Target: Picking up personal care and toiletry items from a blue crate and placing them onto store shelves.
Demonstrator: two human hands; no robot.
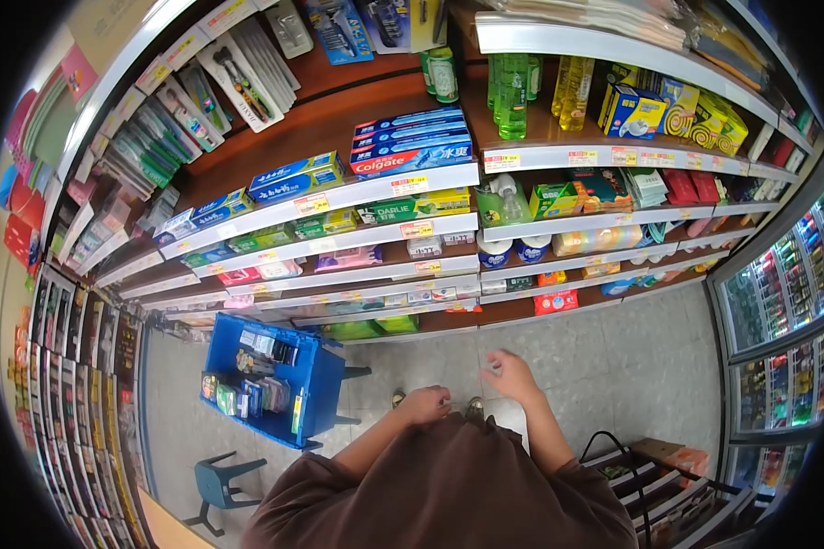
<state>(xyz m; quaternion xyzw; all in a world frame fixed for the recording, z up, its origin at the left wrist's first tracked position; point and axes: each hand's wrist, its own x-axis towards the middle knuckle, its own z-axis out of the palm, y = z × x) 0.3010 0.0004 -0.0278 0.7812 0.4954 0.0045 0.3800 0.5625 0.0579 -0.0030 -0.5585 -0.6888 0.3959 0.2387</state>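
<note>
My left hand [426,405] hangs low before my body above the floor, its fingers loosely curled; nothing shows in it. To its right and a little farther forward, my right hand [505,372] is held over the floor tiles with bent fingers apart, holding nothing. On my left a blue plastic crate [309,391] contains small packs and boxes. Before me, a store shelf bears stacked Colgate toothpaste boxes [412,159], blue toothpaste boxes [296,180] and green Darlie boxes [412,208]. Green bottles [512,103] stand on the shelf at right.
A teal plastic stool [214,486] stands at lower left. Glass-door drink coolers [762,302] line the right side. A slatted rack [680,508] is at lower right, behind my right arm. Toothbrush packs [244,82] hang at upper left, and packed shelves [82,384] run along the left.
</note>
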